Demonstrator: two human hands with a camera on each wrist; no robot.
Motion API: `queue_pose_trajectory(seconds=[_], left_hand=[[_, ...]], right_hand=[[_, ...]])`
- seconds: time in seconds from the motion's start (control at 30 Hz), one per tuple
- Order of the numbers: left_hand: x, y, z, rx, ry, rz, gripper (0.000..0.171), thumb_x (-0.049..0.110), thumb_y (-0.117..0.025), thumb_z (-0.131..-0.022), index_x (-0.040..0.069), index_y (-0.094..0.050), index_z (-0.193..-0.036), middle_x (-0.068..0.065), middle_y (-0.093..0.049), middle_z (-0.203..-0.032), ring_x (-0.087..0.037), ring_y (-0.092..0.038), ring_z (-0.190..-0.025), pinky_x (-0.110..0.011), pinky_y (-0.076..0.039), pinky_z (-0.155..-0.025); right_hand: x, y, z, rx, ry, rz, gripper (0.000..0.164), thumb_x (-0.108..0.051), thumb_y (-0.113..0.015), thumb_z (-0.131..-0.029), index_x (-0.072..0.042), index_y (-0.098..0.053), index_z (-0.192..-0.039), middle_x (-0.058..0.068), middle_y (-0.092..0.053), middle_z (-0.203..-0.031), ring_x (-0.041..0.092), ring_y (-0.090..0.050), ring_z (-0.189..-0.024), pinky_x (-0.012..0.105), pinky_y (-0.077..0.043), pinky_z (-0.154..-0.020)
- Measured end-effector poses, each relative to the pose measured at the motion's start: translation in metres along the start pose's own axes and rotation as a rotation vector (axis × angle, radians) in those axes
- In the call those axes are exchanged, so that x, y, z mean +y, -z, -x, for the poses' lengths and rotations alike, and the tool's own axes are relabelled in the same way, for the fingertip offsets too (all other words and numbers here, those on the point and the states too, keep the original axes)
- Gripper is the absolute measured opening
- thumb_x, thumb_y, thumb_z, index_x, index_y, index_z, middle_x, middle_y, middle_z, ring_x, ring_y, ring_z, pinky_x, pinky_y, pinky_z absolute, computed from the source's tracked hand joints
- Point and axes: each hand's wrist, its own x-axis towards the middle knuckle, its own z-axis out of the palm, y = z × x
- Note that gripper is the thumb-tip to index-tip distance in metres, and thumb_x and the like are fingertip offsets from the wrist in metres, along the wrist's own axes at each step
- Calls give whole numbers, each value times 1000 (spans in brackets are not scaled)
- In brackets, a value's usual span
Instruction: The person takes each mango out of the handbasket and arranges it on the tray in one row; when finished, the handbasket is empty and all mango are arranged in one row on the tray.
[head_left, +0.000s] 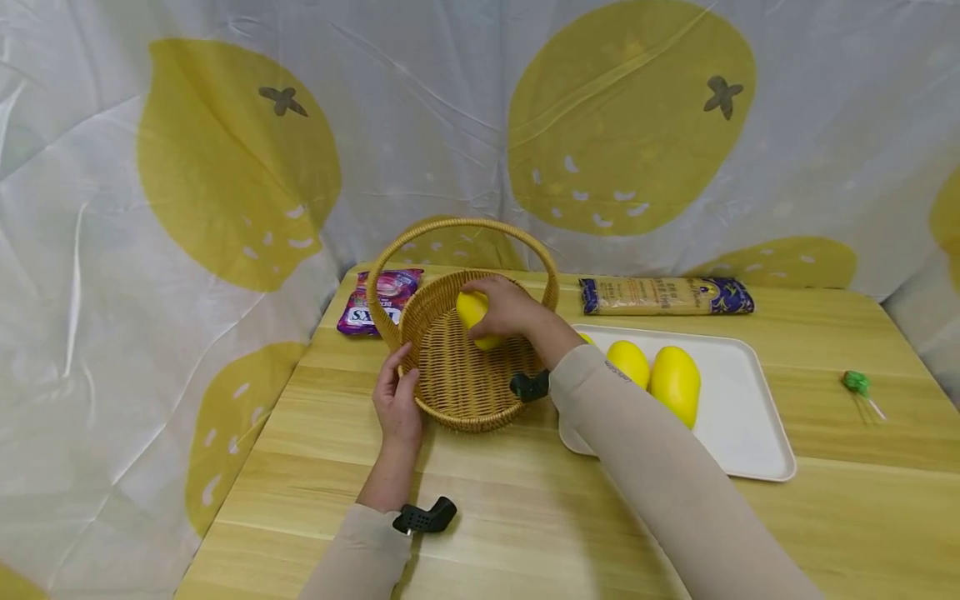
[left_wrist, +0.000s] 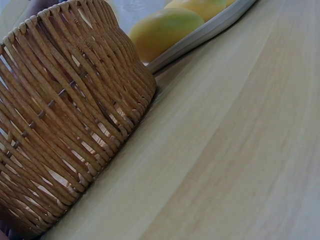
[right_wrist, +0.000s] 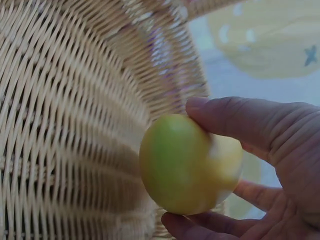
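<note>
A round wicker basket (head_left: 468, 379) with a tall arched handle stands on the wooden table. My right hand (head_left: 510, 308) grips a yellow mango (head_left: 472, 312) inside the basket, near its back wall. In the right wrist view, thumb and fingers press on opposite sides of the mango (right_wrist: 175, 162), which shows a green tint and slight blur. The left hand (head_left: 399, 404) holds the basket's left rim beside the handle's base. Close up, the left wrist view shows the woven outer wall (left_wrist: 75, 105). More mangoes (head_left: 675, 383) lie on a white tray (head_left: 738, 417), one partly hidden behind my right arm.
A purple snack bag (head_left: 381, 302) lies behind the basket at left. A long pasta packet (head_left: 667, 297) lies along the table's back edge. Right of the tray is a green-wrapped lollipop (head_left: 857, 383). A lemon-print curtain (head_left: 420, 108) hangs behind the table (head_left: 480, 517).
</note>
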Motion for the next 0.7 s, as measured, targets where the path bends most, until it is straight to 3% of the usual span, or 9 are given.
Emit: queue_pose_trajectory(seconds=[0.23, 0.33, 0.53, 0.7], left_hand=[[-4, -1, 0, -5, 1, -5, 40, -4, -51, -92, -4, -64, -130, -13, -58, -145, -14, -45, -141, -25, -32, -121], [-5, -1, 0, -6, 9, -5, 40, -3, -51, -92, -3, -64, -130, -14, -56, -147, -11, -45, -139, -20, -35, -117], [-2, -2, 1, -6, 5, 8, 40, -3, -51, -93, -4, -63, -131, -8, -60, -143, -11, -49, -134, -16, -44, -106], [-3, -1, -1, 8, 0, 2, 39, -3, -52, -93, -3, -64, -130, -3, -62, -140, -9, -48, -137, -17, -41, -109]], right_hand=[[-12, 5, 27, 69, 74, -8, 80, -27, -85, -82, -24, -47, -153, 13, -32, -163, 33, -48, -138, 48, -49, -106], [-15, 6, 44, 103, 124, -9, 80, -27, -85, -82, -23, -49, -152, 14, -33, -162, 34, -45, -141, 49, -48, -109], [-15, 7, 83, 138, 204, -51, 79, -26, -84, -82, -22, -48, -152, 11, -29, -165, 35, -40, -146, 51, -47, -110], [-10, 4, 115, 148, 249, -107, 78, -26, -84, -83, -23, -48, -152, 8, -29, -166, 34, -46, -142, 51, -49, -107]])
